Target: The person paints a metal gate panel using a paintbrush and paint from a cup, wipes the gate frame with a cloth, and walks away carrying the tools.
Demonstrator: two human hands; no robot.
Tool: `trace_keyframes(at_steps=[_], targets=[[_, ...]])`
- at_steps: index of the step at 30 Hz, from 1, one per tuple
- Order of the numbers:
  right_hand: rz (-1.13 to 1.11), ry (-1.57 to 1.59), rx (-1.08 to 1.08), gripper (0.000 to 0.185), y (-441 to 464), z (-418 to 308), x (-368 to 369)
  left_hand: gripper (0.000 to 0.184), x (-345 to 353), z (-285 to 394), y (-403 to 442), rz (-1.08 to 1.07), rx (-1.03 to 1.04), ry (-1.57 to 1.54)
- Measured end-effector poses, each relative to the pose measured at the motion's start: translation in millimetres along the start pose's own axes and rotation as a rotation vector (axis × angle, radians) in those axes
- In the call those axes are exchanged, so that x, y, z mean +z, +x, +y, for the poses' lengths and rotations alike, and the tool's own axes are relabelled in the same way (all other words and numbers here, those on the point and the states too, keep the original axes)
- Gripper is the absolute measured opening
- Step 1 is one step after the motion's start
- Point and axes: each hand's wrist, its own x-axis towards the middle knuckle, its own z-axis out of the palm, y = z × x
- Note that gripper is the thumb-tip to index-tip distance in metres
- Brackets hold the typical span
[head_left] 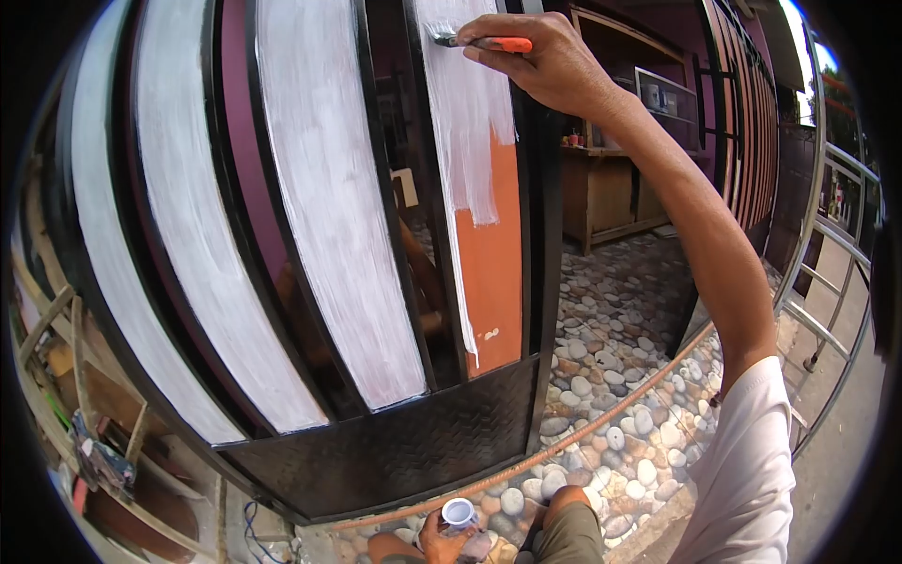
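My right hand [540, 58] grips a paintbrush [498, 43] with an orange and black handle. Its bristles touch the upper part of a slat [489, 291] on a black metal gate. White paint covers the top of that slat, and bare orange shows below a ragged edge, with one white streak running down its left side. Low in the view, my left hand [438, 540] is wrapped round a small cup [458, 513] of whitish paint, close to my knees. Three slats to the left, among them the wide one [329, 188], are coated white.
A textured black panel [395, 451] forms the gate's base. Pebble-patterned flooring [639, 442] spreads to the right. A metal ladder [827, 254] stands at far right, and wooden framing [80, 376] at far left. Behind the gate is a wooden cabinet [611, 193].
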Motion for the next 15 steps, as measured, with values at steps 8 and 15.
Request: trace_keyframes(at_steps=[8, 15], targets=[[-0.182, 0.332, 0.08, 0.019, -122, -105, 9, 0.06, -4, 28, -10, -0.048, -0.095, 0.066], [-0.522, 0.628, 0.217, 0.02, -186, -145, -1, 0.06, 0, 35, -16, -0.064, -0.008, 0.034]])
